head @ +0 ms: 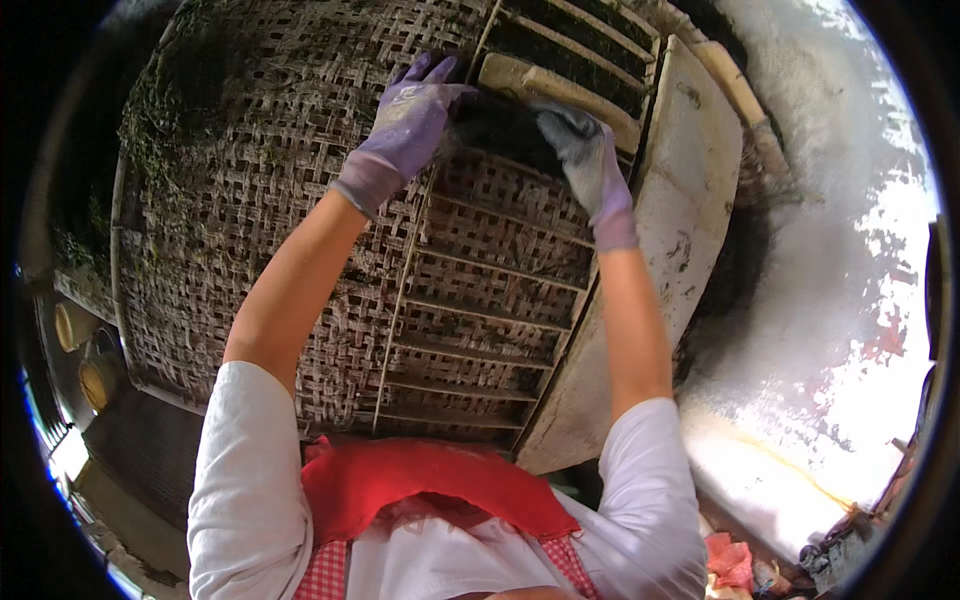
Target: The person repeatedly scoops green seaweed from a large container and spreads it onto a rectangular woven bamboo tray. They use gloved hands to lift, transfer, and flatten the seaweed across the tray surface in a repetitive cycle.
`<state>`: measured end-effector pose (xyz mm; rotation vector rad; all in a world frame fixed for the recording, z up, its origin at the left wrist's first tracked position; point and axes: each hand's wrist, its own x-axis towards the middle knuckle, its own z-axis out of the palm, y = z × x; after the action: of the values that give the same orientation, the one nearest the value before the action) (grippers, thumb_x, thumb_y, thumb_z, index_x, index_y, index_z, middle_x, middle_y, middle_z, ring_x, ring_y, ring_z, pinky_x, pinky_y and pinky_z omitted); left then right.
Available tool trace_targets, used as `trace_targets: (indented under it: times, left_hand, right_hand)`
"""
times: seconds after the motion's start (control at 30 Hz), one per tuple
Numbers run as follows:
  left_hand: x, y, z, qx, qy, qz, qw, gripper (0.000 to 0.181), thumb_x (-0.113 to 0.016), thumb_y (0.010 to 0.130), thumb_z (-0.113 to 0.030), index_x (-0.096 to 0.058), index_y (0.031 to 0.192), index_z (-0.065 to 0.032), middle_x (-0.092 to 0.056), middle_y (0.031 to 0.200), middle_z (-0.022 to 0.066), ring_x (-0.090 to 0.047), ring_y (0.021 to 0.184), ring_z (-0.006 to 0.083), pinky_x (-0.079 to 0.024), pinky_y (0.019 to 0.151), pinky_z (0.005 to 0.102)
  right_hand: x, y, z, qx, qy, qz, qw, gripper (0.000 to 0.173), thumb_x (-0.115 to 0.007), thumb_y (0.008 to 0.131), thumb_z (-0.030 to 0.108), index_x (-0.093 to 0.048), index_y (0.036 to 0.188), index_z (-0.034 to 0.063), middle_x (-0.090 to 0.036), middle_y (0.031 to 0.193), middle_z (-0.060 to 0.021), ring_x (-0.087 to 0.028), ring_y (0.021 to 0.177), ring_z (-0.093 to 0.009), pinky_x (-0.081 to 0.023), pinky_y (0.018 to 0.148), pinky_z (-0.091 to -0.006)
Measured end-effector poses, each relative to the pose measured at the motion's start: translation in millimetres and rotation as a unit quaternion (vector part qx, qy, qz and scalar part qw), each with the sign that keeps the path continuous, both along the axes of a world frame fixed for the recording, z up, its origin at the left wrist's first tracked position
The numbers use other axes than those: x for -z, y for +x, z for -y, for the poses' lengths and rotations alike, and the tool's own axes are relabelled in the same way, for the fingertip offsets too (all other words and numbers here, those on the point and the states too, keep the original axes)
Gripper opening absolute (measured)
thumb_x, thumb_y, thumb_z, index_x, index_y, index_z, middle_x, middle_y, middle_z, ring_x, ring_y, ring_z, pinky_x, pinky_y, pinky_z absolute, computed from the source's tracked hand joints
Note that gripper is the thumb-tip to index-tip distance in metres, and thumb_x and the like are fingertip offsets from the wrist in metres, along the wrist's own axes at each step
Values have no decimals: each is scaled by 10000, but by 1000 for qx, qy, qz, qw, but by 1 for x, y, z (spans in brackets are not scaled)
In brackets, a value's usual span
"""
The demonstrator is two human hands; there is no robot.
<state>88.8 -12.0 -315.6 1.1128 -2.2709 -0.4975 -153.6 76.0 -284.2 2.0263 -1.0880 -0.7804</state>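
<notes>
My left hand [409,127], in a purple glove, is spread over the woven bamboo mat [300,247], its thumb pointing right. To the right, my right hand [589,161], in a purple glove with a dark grey palm, has its fingers curled inward and is blurred. Between both hands lies a dark, blurred patch [510,131]; what it is cannot be made out. Below it runs a slatted wooden frame [487,306] with woven mesh showing behind. Across the upper slats, just beyond my right fingers, lies a pale split-bamboo or wooden piece [577,97].
Green plant bits [161,150] cling to the mat's left side. A pale, stained board [682,172] stands along the frame's right side, beside a whitish wall or floor [810,300]. Round containers [97,379] are at far left. Red crumpled material [727,562] lies at lower right.
</notes>
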Motion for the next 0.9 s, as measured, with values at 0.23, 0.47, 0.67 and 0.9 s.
trace_targets:
  times: [0.23,0.47,0.67,0.9]
  left_hand:
    - [-22,86,-78,63,-34,-86,994,372,-596,778,-87,-551,1146,-53,-506,1202,200,-504,1104,347,-444,914,410]
    - [-59,205,-220,-28,76,-27,996,344,-540,737,55,-573,1063,-48,-532,1174,186,-515,1087,374,-436,889,403]
    - [-51,311,-277,-204,80,-110,969,356,-502,763,84,-577,1089,-38,-539,1190,176,-533,1079,343,-431,888,364]
    - [-41,463,-310,-352,148,-323,866,340,-559,750,38,-596,1076,-50,-543,1167,170,-519,1096,332,-434,894,349]
  right_hand:
    - [-16,15,-5,69,268,950,146,455,-467,929,349,-504,1183,-27,-548,1181,-124,-519,1069,-180,-434,923,-294]
    - [-48,41,12,16,-136,532,836,381,-628,687,62,-617,1064,109,-595,1108,-83,-554,1005,-269,-473,847,-356]
    - [-48,91,-23,278,16,577,768,335,-582,849,193,-531,1141,37,-540,1162,-168,-522,1078,-265,-433,956,-355]
    - [30,347,-109,185,33,590,785,483,-460,916,340,-388,1323,92,-282,1425,-130,-248,1326,-272,-203,1096,-455]
